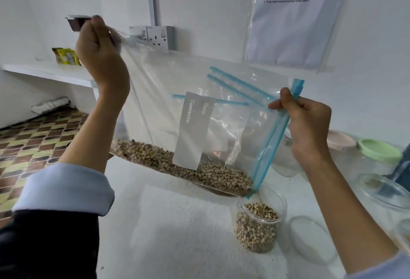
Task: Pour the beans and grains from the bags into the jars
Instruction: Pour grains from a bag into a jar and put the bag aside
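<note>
A person stands at a white table (168, 223), seen from above through a head-worn camera. On the far left, a white shelf (51, 71) holds a small yellow packet (66, 56). The left hand (97, 48) is raised high, fingers curled and pinching the bottom corner of a clear zip bag (168, 92). The bag hangs tilted, sloping down to the right, with a white label (194, 131) on its side. Pale beans (184, 165) lie along its lower edge. The right hand (307, 123) grips the blue zip strip (271, 143) at the bag's mouth, fingers closed around it. The low corner of the mouth hangs just above an open clear jar (258, 223), which stands on the table and is partly filled with the same beans. To the right sit more clear jars, one with a green lid (379, 150). On the wall behind are a double socket (157, 37) and a printed sheet (297, 14).
</note>
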A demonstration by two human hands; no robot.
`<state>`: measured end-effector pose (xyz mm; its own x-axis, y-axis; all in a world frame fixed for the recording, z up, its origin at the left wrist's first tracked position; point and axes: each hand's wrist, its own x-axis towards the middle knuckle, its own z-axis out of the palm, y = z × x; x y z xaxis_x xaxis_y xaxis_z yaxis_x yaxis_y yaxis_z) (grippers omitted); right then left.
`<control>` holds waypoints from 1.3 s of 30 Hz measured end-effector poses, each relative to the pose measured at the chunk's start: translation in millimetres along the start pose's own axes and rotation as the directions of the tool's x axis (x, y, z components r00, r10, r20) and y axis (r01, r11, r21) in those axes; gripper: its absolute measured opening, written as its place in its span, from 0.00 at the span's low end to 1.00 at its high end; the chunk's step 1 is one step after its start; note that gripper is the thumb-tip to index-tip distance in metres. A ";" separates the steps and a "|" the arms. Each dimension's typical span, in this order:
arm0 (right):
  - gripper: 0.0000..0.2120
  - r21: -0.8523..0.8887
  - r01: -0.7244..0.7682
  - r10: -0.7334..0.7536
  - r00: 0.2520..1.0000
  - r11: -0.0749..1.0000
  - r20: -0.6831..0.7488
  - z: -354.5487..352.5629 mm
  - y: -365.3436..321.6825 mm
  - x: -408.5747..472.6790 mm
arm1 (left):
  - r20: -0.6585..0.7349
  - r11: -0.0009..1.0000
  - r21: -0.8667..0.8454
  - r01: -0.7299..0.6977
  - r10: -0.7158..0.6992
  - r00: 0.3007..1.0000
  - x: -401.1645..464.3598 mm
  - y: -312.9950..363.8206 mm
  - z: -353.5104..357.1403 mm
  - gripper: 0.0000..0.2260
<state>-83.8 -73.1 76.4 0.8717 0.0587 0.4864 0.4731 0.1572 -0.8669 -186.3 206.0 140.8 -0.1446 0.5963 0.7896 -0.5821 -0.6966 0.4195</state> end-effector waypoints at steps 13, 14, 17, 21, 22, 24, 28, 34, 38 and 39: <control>0.14 0.032 0.009 -0.009 1.000 0.999 -0.013 1.4 1.7 -0.9 | -0.007 1.000 0.010 0.008 -0.008 1.000 0.2 -4.9 1.1 0.15; 0.14 0.036 0.014 -0.013 1.000 0.999 -0.026 1.1 2.6 -1.1 | -0.003 1.000 0.017 0.007 -0.007 1.000 1.1 -5.1 0.8 0.15; 0.15 0.054 0.020 -0.018 1.000 0.998 -0.025 0.4 3.1 -0.5 | 0.002 1.000 0.020 0.010 -0.010 1.000 3.7 -5.8 0.1 0.14; 0.15 0.068 0.035 -0.031 0.998 0.997 -0.060 0.5 3.8 -1.3 | 0.002 0.999 0.047 -0.004 0.004 1.000 5.1 -7.6 -0.7 0.15; 0.15 0.068 0.036 -0.033 0.998 0.997 -0.054 0.2 3.3 -1.0 | -0.003 0.998 0.057 -0.002 0.003 1.000 5.9 -8.5 -0.8 0.16; 0.14 0.042 0.031 -0.031 0.999 0.999 -0.013 0.5 3.4 -1.5 | -0.008 0.998 0.069 -0.005 0.005 1.000 6.4 -9.8 -0.1 0.16; 0.15 0.073 0.047 -0.043 0.997 0.996 -0.063 -4.3 3.8 2.3 | -0.020 1.000 0.015 0.014 -0.014 1.000 3.8 -11.8 1.3 0.16; 0.14 0.067 0.060 -0.058 0.998 0.996 -0.030 -11.9 1.7 9.3 | -0.009 1.000 -0.018 0.005 -0.005 1.000 1.6 -13.7 8.2 0.15; 0.13 0.036 0.040 -0.039 0.999 0.999 -0.013 -11.9 6.2 8.9 | 0.013 1.000 -0.002 0.014 -0.014 1.000 0.5 -13.0 10.3 0.14; 0.13 0.042 0.032 -0.032 0.999 0.999 -0.010 -12.7 6.4 9.8 | 0.015 1.000 -0.009 0.017 -0.017 1.000 0.3 -14.1 10.6 0.14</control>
<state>-70.7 -84.0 74.2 0.8574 0.0441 0.5127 0.4951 0.2005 -0.8454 -169.7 211.8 139.8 -0.1230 0.6017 0.7892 -0.5914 -0.6830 0.4286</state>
